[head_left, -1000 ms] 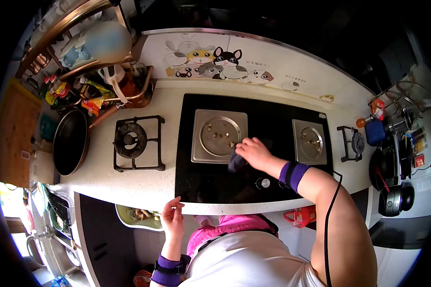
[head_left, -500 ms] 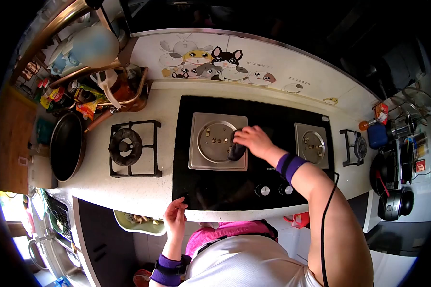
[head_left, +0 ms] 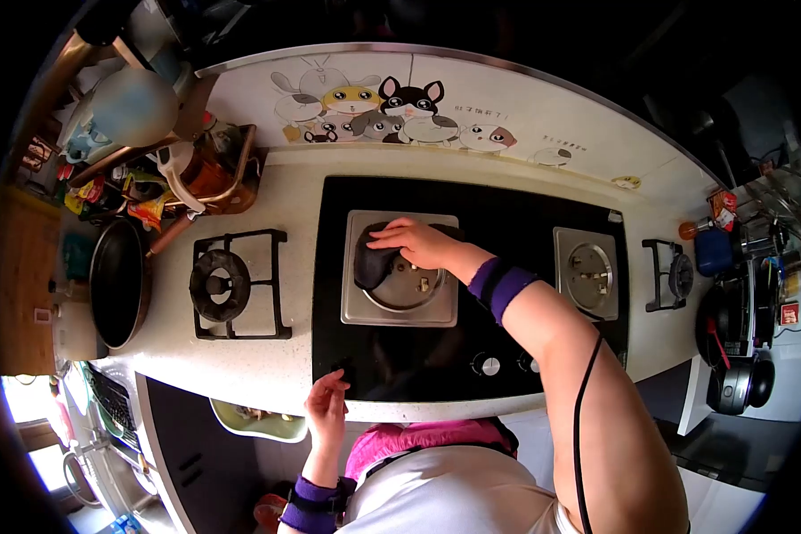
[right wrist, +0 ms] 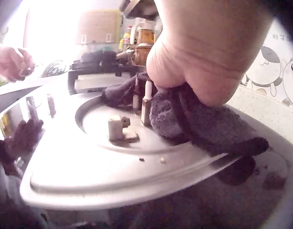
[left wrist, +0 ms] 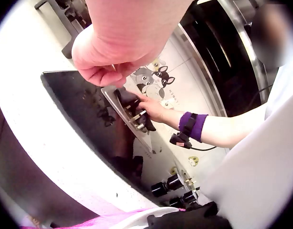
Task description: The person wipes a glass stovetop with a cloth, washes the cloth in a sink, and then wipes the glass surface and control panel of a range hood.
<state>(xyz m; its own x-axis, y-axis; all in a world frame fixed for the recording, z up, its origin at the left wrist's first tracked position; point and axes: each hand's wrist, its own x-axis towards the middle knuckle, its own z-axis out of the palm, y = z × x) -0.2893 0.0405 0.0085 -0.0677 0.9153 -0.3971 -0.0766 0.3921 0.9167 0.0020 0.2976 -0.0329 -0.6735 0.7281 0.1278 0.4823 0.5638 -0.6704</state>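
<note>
In the head view my right hand [head_left: 423, 246] holds a dark grey cloth [head_left: 374, 260] against the left burner's square metal plate [head_left: 354, 310]. The cloth lies bunched over the left part of the round recess. In the right wrist view, the heel of that hand sits on the fuzzy cloth [right wrist: 168, 117], close to an upright burner pin [right wrist: 146, 107] and a pale block [right wrist: 115, 128]. My left hand [head_left: 327, 408] hovers by the counter's front edge with loosely bent fingers, holding nothing. A purple band is round each wrist.
A removed pan support with its burner head [head_left: 220, 285] is on the counter to the left, beside a frying pan [head_left: 120, 285]. The right burner plate [head_left: 587, 307] has exposed fittings. Another pan support [head_left: 667, 276] lies farther right. Knobs [head_left: 486, 364] line the black hob's front.
My right hand has swept the cloth leftward, from the plate's lower right corner across to the left part of its recess. The left hand stays near the front edge. The head view has shifted slightly.
</note>
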